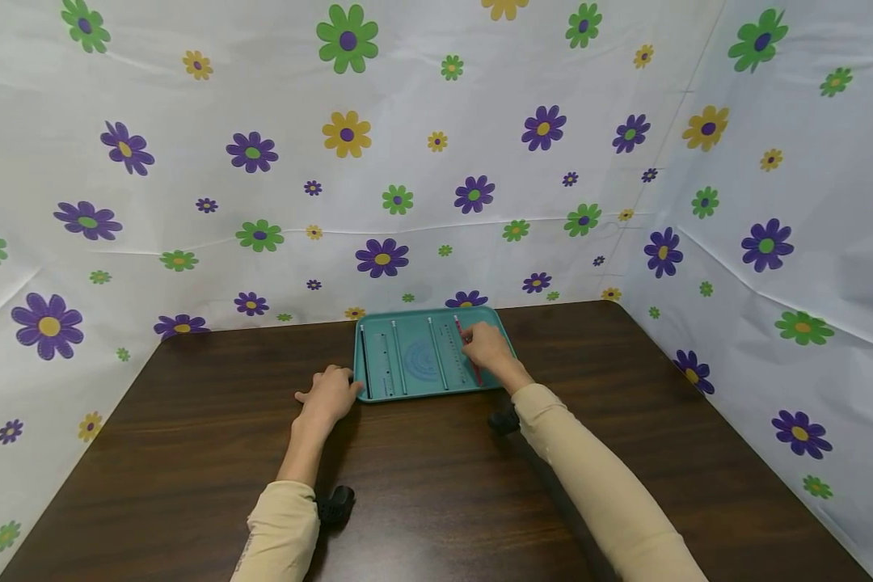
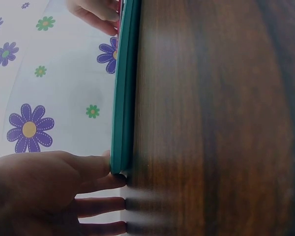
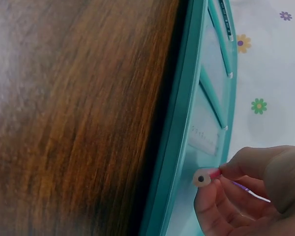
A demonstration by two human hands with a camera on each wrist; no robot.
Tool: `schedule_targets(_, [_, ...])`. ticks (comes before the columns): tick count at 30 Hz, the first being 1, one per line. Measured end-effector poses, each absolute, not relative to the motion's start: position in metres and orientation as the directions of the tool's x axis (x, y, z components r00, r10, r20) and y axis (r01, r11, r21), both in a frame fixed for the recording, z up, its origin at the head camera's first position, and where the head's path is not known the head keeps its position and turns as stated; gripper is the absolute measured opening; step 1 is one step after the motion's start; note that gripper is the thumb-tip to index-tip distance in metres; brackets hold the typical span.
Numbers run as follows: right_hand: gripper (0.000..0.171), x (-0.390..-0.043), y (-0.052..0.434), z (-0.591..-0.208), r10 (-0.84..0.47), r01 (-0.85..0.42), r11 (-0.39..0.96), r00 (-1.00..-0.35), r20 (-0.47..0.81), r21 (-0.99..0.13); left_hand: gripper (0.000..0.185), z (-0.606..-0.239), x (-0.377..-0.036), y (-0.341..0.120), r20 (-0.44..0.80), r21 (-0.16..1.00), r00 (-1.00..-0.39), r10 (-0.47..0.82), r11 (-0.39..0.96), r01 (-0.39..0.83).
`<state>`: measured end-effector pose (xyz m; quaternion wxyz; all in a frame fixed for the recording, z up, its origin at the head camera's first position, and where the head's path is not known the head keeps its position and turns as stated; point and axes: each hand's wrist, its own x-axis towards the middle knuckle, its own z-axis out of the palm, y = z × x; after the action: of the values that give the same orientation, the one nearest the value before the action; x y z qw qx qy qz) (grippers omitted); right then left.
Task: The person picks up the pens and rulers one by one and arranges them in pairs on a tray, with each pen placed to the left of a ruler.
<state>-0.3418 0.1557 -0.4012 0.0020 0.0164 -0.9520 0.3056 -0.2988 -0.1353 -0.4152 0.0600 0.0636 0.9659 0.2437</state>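
A teal tray (image 1: 411,397) lies on the table. My left hand (image 1: 327,396) holds its near left corner, thumb over the rim and index finger against the outside; the other fingertips touch the table. My right hand (image 1: 489,346) pinches a red pencil (image 1: 478,375) over the tray's right end. In the right wrist view the pencil's sharpened tip (image 3: 201,178) faces the camera. Left to right, the tray holds a black pencil (image 1: 366,364), a clear ruler (image 1: 385,364), a teal pencil (image 1: 398,356), a clear protractor (image 1: 422,361), another teal pencil (image 1: 437,353) and a second ruler (image 1: 453,354).
The dark wooden table (image 1: 422,477) reaches back to a white flowered sheet (image 1: 284,194). A second sheet side (image 1: 771,291) runs along the right edge. Black wrist devices (image 1: 337,504) sit at both sleeves.
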Motion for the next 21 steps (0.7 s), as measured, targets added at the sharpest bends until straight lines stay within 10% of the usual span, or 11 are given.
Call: schedule_targets(21, [0.037, -0.3401, 0.1556, -0.4091, -0.036, -0.059, 0.843, -0.998, 0.052, -0.535, 0.05, -0.4138, -0.2985, -0.1344, -0.102, 0.471, -0.982, 0.16, 0.877, 0.094])
